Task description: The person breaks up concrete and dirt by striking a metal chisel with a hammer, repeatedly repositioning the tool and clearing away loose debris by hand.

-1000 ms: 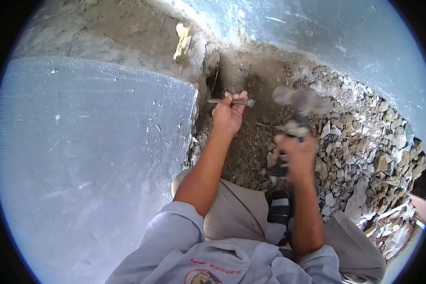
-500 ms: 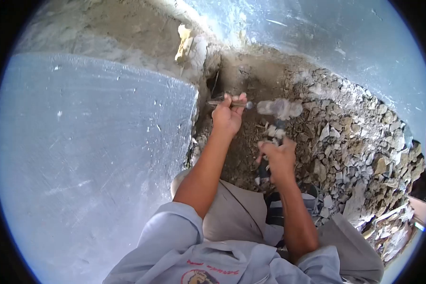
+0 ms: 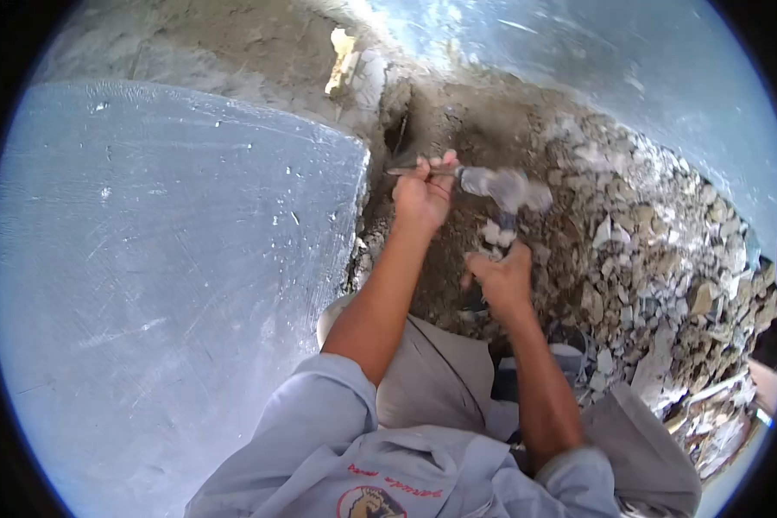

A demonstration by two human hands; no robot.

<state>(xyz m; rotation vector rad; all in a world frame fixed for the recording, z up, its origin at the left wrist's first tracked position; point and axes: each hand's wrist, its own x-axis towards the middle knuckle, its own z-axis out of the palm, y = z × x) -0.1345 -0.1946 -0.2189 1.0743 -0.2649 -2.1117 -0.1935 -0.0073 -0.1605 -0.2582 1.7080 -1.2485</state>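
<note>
My left hand is closed around a metal chisel, held nearly level. The chisel's tip points left at the broken edge of the grey slab. In my right hand is a hammer with a dark handle and some whitish wrapping below its head. The hammer head is blurred and lies at the right end of the chisel; it appears to touch it. My fingers hide the middle of the chisel.
A smooth grey slab fills the left, with another grey surface at the upper right. Broken stone rubble covers the right side. A dark hole opens beyond the chisel, near a yellowish chunk.
The hammer head has moved left and closed the gap to the chisel's end. My left hand with the chisel sits slightly higher in view, and the camera has shifted a little.
</note>
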